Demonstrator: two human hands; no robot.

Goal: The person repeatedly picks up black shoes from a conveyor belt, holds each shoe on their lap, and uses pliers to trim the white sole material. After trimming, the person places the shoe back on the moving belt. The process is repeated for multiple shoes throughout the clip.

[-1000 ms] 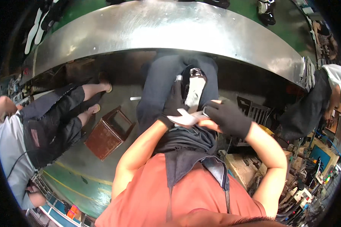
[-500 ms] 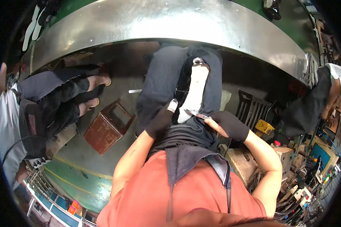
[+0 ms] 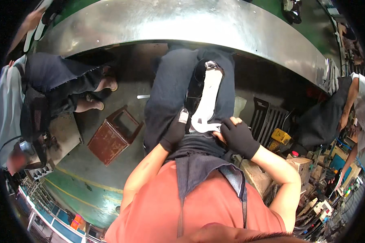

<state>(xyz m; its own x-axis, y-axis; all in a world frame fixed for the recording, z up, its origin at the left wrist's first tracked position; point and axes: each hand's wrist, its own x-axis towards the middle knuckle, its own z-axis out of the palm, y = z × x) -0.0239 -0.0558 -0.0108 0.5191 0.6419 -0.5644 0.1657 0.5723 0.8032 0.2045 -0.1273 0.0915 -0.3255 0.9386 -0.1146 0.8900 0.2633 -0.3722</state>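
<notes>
Across my thighs lies a dark shoe or boot with a long white sole-shaped face (image 3: 209, 95) turned up, its narrower end toward my belly. My left hand (image 3: 176, 130), in a dark fingerless glove with a white-wrapped fingertip, is closed along the left side of the near end. What those fingers grip is mostly hidden. My right hand (image 3: 238, 137), gloved the same way, is closed at the right of the near end. Its fingers pinch a thin white strip (image 3: 213, 127) that curls off the near end of the white face.
A metal bench (image 3: 162, 24) curves across in front of my knees. Left on the floor stands a brown stool (image 3: 109, 139), with a person in a dark apron (image 3: 48, 77) beyond it. Tools and machine parts (image 3: 308, 170) crowd the right, near another person in dark trousers (image 3: 324, 117).
My right hand had a slim metal-looking tool at the near end; now it pinches a curling white strip, and the tool is out of sight. The person at left has shifted.
</notes>
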